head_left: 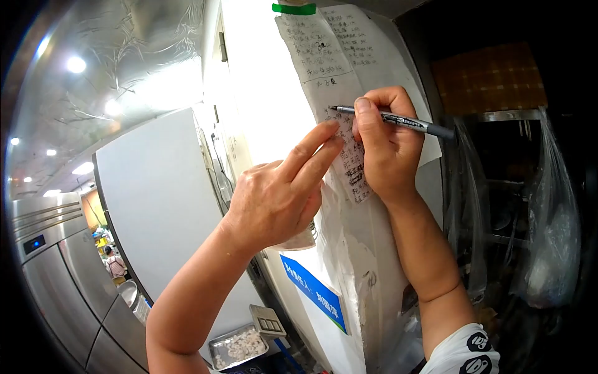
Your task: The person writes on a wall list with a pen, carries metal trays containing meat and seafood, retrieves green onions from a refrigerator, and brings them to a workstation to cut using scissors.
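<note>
Pen (408, 121), slim with a dark cap end and a printed pale barrel, slants across a handwritten paper list (322, 95), its tip at the writing. The right hand (389, 140) grips it between thumb and curled fingers. The left hand (280, 193) holds nothing visible, two fingers stretched out together toward the list's edge, the others bent under; together the hands cover part of the lower writing. Green tape (294, 9) crosses the list's top, and a larger pale sheet (398, 62) lies behind it, its surface slightly rippled.

Below the left hand, a pale rounded object (302, 241) is partly hidden. Lower still, a smooth blue sign (314, 293) with white characters sits on the white surface beside creased clear film. At the bottom, a shallow metal tray (213, 355) of lumpy whitish pieces (242, 346) stands next to a boxy device (268, 321). Brushed-steel cabinets (62, 268) and a flat white panel (156, 193) fill the left; crinkled transparent bags (554, 249) hang in shadow at right.
</note>
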Tool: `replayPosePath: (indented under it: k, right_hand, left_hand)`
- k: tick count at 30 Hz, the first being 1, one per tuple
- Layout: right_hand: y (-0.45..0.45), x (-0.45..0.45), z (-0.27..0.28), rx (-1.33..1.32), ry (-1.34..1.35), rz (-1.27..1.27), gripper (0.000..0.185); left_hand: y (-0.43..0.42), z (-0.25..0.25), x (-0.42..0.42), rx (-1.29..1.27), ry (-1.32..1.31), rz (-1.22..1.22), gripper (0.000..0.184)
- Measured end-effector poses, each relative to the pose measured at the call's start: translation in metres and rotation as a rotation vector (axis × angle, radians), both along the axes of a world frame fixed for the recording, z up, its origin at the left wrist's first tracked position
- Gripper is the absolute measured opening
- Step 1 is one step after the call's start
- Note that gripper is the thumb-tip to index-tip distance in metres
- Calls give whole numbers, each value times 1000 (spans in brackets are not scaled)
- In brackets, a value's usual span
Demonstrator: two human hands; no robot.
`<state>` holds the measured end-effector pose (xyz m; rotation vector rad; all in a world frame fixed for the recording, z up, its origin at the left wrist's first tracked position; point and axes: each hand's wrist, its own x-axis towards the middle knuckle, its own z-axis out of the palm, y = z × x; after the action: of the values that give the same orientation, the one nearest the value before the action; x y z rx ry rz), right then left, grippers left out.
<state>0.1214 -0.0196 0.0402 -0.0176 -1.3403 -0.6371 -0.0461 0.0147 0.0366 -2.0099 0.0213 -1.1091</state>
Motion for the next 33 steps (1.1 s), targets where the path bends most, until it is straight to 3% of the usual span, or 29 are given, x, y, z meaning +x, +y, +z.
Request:
replayPosePath:
  k: [33]
  right_hand:
    - [-2,0,0,-9,19,-16,10]
  left_hand:
    - [-1,0,0,21,-16,7,40]
